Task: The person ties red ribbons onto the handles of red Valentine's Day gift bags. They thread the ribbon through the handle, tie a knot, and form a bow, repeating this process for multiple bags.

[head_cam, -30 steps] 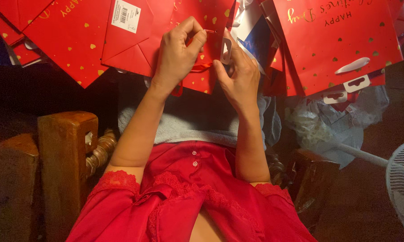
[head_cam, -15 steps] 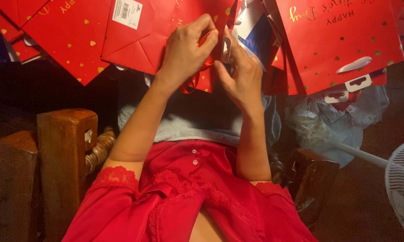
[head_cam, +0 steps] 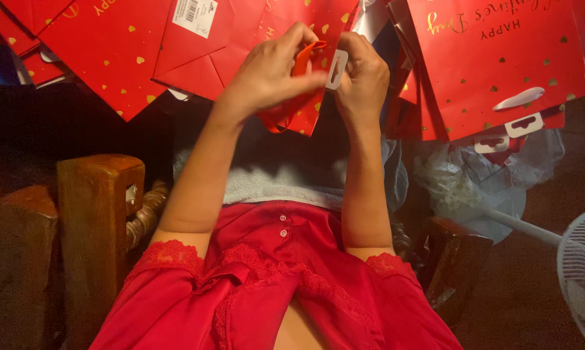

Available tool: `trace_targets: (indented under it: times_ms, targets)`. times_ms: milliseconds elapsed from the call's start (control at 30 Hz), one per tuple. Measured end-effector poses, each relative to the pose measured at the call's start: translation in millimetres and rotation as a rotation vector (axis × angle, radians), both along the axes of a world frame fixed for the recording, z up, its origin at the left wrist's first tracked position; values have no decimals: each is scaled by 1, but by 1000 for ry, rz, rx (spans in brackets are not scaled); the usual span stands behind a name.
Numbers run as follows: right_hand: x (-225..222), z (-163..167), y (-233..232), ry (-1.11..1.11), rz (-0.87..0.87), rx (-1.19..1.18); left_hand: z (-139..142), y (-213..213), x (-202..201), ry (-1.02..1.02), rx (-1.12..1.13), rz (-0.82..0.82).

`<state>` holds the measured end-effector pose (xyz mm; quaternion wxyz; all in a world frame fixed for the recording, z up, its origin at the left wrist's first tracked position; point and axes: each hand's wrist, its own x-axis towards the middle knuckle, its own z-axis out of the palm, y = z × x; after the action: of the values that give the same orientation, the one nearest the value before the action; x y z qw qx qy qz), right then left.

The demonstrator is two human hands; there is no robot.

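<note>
Dark room, red bags (head_cam: pixel 500 65) spread above lap | left hand (head_cam: pixel 273 71) pinching orange ribbon (head_cam: pixel 303 58) | right hand (head_cam: pixel 363 74) pinching white tag (head_cam: pixel 336 68) | tag just right of ribbon, touching, upright | both hands equally near

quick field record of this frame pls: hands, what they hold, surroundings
view: head camera, looking down at both hands
left hand: grip closed on the red ribbon handle of a red gift bag
right hand: pinching a white plastic hang tab at the same bag
hands: close together, fingers nearly touching
bag pattern: red with small gold hearts
nearby: more red gift bags at left and right, spare white hang tabs, clear plastic wrap, wooden chair arm, white fan
clothing: red lace-trimmed top
</note>
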<state>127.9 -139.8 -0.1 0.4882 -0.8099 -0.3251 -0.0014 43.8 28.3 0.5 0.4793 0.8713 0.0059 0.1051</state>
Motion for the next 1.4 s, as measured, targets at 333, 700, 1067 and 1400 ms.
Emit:
trace_targets:
  times_ms: [333,700,1067,1400]
  targets:
    - [-3,3,-2,4,-3,-2,6,7,-19,175,-324,-73]
    - [1,-15,-9,113,-11,200,4,11,-19,181,-459,-108]
    - [4,-17,-10,325,13,433,-7,7,-10,232,-779,-100]
    - [3,-12,-3,345,-29,136,-13,14,-10,145,-894,-111]
